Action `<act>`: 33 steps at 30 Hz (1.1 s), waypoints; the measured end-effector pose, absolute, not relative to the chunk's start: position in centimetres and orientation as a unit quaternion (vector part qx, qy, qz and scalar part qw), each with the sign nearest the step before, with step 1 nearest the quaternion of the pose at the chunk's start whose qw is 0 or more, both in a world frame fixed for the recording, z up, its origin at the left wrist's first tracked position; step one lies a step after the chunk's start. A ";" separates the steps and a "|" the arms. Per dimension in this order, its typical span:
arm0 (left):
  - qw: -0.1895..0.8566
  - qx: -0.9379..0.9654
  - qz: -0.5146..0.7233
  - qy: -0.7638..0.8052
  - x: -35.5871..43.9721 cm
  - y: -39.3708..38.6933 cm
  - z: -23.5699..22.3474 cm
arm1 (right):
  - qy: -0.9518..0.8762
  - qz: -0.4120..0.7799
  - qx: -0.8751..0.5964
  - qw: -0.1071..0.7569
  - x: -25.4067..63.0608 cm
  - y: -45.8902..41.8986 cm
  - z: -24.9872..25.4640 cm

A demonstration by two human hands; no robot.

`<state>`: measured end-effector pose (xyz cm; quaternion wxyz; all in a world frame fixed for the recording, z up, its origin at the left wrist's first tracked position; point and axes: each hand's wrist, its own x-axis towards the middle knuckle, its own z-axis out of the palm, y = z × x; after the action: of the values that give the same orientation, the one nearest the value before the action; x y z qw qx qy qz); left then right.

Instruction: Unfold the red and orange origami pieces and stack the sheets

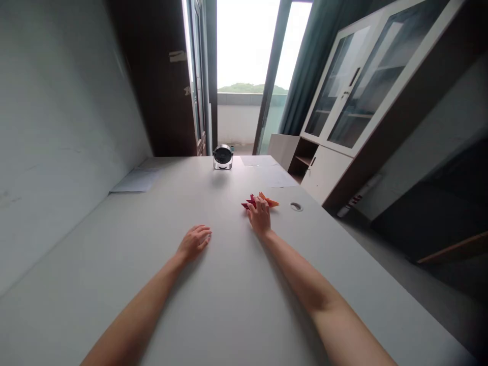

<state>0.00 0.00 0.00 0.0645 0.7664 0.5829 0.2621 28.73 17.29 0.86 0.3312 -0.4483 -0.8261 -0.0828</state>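
My right hand [260, 216] reaches forward over the white table [224, 305], its fingers bent down on pointed folded-paper pieces. Dark red paper points [244, 205] stick out to the left of the fingers, and orange paper points [273, 203] to the right. Their middle is hidden under my hand, so I cannot make out the whole shape. My left hand [194, 241] rests on the tabletop nearer to me and to the left. Its fingers are loosely curved, slightly apart, and hold nothing.
A small black and silver round fan [222, 157] stands at the table's far edge. White sheets [136, 180] lie by the left wall, with another sheet [280, 178] at the far right. A round cable hole [296, 207] lies right of my right hand. A glass-door cabinet [343, 86] stands beyond.
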 end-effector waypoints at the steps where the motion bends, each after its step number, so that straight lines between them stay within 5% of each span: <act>1: 0.063 0.766 0.260 0.584 0.0 0.0 0.0 | -0.829 -0.088 -0.447 0.324 28.5 17.6 0.7; 26: 0.064 0.764 0.234 0.598 0.7 -0.4 0.6 | -0.819 -0.095 -0.458 0.334 28.3 18.8 0.4; 33: 0.118 0.747 0.295 0.584 1.3 -0.3 0.7 | -0.834 0.030 -0.406 0.373 25.0 12.0 0.3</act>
<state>1.29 -0.27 0.73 0.1179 0.7466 0.5844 0.2953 25.02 11.99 0.28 0.3729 -0.4059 -0.8338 0.0304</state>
